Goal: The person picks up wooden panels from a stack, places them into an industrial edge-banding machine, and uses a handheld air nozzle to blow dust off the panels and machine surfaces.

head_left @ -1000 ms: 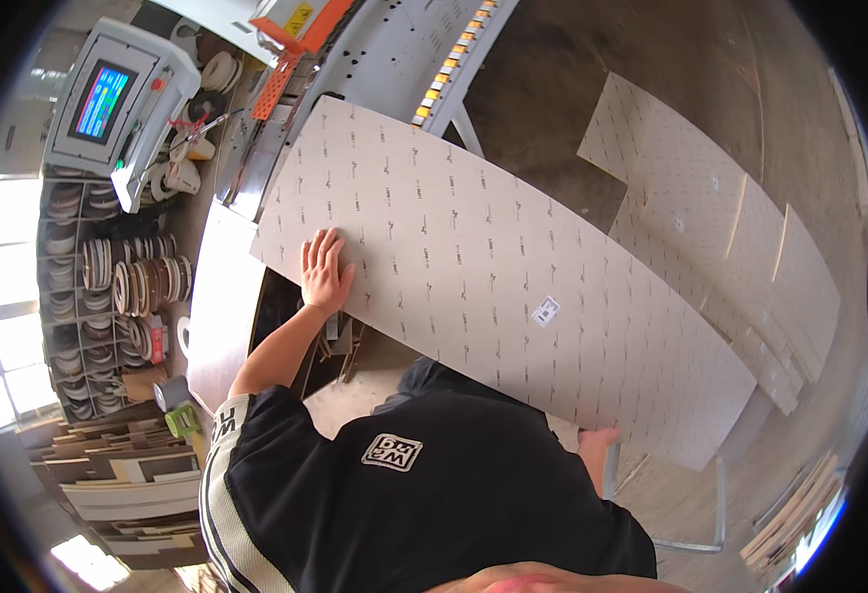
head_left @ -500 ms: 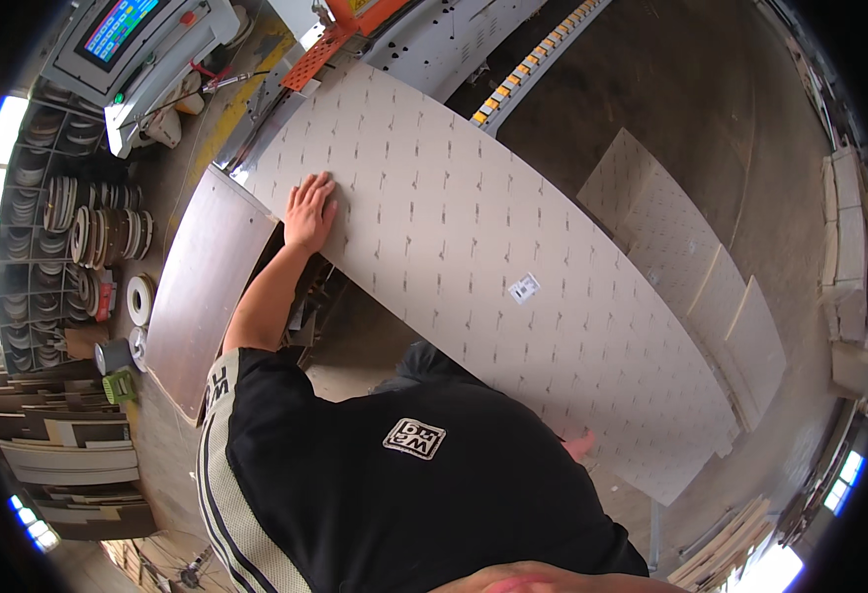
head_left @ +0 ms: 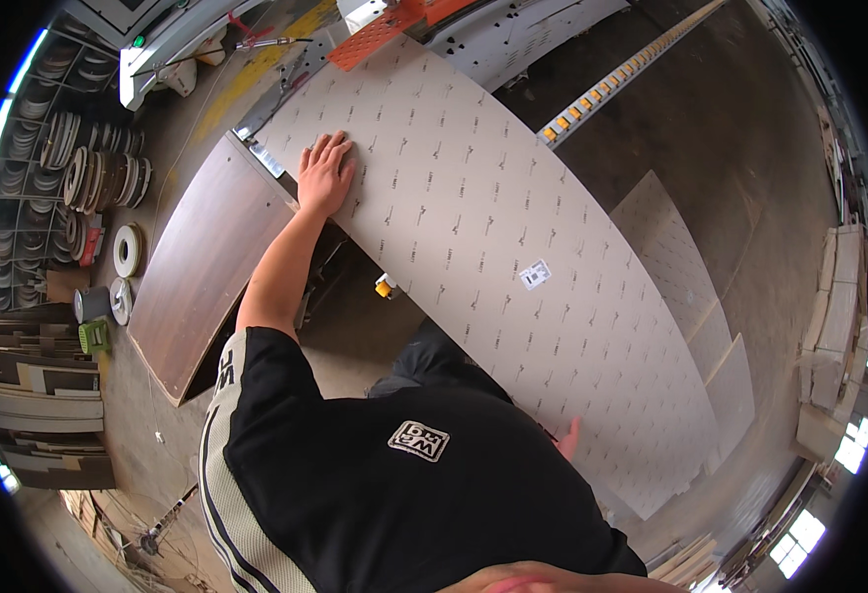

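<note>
A large pale grey board (head_left: 483, 208) with small printed marks and a white label (head_left: 535, 275) stretches diagonally across in front of me. My left hand (head_left: 325, 176) lies flat on its upper face near the left edge, fingers slightly spread. At the near edge, by my body, my right hand (head_left: 566, 441) shows only in part. Its thumb points up over the board's face, and the rest is hidden by my torso and the board's edge. The board's far left end meets the machine's orange perforated guard (head_left: 380, 35).
A brown wood-toned panel (head_left: 212, 262) stands left of my arm. Beyond the board are a conveyor arm with yellow rollers (head_left: 602, 94) and stacked boards (head_left: 656, 232). Shelves of edging rolls (head_left: 83, 178) line the left. A yellow-and-white part (head_left: 385, 286) sits below the board.
My view has turned, so the machine sits farther right and the rolls higher. My left hand stays flat on the board. My right thumb now shows more clearly at the near edge.
</note>
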### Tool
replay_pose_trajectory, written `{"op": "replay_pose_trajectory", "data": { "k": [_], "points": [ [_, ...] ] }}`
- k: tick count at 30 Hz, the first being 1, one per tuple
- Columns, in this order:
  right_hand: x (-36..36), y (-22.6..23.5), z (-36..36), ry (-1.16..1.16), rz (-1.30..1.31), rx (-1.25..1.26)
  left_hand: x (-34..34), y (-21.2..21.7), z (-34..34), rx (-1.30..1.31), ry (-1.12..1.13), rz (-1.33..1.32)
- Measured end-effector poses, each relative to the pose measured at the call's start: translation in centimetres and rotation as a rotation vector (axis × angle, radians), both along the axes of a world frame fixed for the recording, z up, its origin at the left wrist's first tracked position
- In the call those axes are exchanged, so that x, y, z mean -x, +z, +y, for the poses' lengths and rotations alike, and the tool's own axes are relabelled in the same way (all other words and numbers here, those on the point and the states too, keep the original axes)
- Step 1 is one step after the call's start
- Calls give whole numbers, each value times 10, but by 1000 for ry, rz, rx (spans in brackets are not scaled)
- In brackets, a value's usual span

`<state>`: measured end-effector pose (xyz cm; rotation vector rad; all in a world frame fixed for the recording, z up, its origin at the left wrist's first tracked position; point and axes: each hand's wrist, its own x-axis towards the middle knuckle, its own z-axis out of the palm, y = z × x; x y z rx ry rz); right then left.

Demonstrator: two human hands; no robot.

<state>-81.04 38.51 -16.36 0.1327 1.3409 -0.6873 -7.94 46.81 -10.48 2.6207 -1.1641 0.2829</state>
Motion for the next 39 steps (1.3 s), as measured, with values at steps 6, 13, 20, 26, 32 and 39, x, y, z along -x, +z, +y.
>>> {"op": "replay_pose_trajectory", "data": {
  "k": [6,13,20,26,32,39],
  "points": [
    [9,-13,3,-35,119,18,-1,-4,-2,47,-2,8],
    [-34,-5,-1,-134,261,62,-6,-10,3,102,1,-7],
    [-3,-59,9,-215,240,113,-8,-21,-9,268,-93,-81],
    [-10,-56,17,-204,51,391,30,-29,7,441,-228,-150],
    [-7,-38,49,504,596,600,117,-137,78,632,-167,728],
    [74,-170,178,479,744,461,119,-278,116,56,287,1659]
  ]
}}
